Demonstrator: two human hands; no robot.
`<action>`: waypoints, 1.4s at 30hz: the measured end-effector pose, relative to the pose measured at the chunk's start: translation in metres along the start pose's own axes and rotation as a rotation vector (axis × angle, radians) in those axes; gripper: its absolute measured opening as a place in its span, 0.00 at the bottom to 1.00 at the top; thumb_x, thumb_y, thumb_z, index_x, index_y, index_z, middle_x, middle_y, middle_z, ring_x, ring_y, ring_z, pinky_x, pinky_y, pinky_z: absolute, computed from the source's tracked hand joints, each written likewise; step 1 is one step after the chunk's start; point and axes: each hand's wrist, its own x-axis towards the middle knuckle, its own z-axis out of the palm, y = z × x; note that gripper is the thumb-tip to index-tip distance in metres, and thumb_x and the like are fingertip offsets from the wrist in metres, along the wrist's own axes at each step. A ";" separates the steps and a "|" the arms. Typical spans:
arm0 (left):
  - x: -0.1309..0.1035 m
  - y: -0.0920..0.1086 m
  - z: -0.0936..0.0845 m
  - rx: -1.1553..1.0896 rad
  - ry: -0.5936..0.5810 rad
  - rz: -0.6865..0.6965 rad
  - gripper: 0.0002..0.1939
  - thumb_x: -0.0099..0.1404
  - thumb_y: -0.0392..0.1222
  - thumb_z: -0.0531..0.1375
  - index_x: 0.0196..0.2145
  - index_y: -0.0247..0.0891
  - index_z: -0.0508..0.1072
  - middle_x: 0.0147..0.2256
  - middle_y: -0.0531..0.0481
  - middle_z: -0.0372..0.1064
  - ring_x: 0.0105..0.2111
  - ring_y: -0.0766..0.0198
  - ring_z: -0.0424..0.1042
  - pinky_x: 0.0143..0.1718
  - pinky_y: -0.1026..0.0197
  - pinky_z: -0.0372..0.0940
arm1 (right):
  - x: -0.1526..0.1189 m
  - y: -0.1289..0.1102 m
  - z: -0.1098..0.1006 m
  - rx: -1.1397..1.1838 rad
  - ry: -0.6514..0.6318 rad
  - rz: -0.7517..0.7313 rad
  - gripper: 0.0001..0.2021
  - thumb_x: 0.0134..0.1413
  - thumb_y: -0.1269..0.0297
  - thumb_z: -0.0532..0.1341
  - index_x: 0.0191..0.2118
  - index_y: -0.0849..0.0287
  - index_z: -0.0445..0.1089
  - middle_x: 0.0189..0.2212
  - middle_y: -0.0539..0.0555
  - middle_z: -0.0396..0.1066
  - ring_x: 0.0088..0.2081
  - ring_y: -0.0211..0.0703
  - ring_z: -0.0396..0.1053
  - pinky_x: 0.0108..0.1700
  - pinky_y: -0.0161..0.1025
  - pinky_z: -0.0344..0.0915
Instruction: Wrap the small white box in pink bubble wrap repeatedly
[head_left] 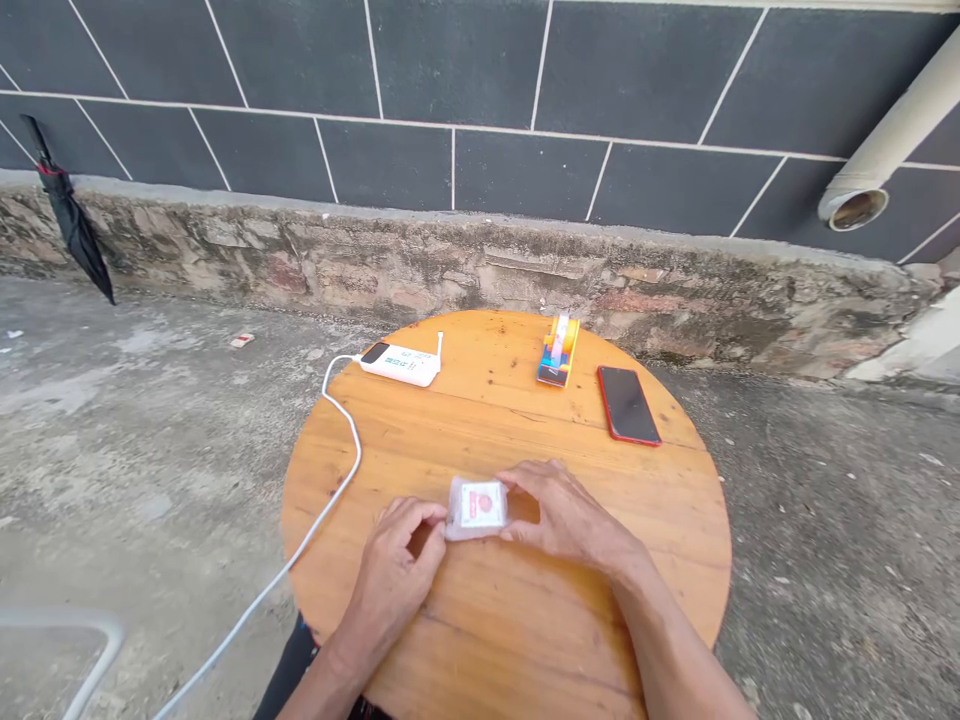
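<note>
A small pack wrapped in clear plastic, with a white label and red print (482,505), is between my hands on the round wooden table (495,620). My left hand (401,555) pinches the left edge of the wrapping with thumb and index finger. On the other side, my right hand (559,510) has its thumb and fingers at the pack's right edge, curved around a gap. The label faces up. Small details of the wrapping are too blurred to tell.
Toward the table's far side are a white device (401,364) with a white cable, a tape dispenser (559,350) and a red-edged phone (628,405). A folded umbrella (75,225) leans against the wall. A pipe (892,140) hangs at right.
</note>
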 end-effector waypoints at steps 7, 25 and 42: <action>0.003 0.000 0.003 0.030 -0.033 0.023 0.08 0.62 0.35 0.53 0.33 0.40 0.71 0.31 0.50 0.70 0.34 0.59 0.68 0.37 0.57 0.62 | 0.002 0.002 0.001 0.016 0.001 -0.015 0.18 0.45 0.64 0.67 0.44 0.57 0.69 0.40 0.53 0.73 0.41 0.47 0.69 0.45 0.42 0.61; 0.007 -0.004 0.003 0.004 -0.126 0.046 0.08 0.64 0.38 0.54 0.35 0.41 0.74 0.34 0.49 0.73 0.37 0.58 0.69 0.40 0.54 0.61 | 0.005 0.003 0.004 0.059 -0.010 -0.050 0.09 0.48 0.60 0.67 0.35 0.56 0.72 0.36 0.51 0.72 0.38 0.44 0.68 0.44 0.38 0.60; 0.007 0.009 0.002 0.058 -0.078 -0.010 0.07 0.62 0.37 0.54 0.30 0.41 0.72 0.30 0.51 0.72 0.35 0.59 0.68 0.39 0.56 0.61 | 0.004 0.004 0.003 0.167 -0.002 -0.011 0.10 0.47 0.66 0.66 0.39 0.56 0.74 0.34 0.50 0.73 0.36 0.42 0.69 0.42 0.38 0.62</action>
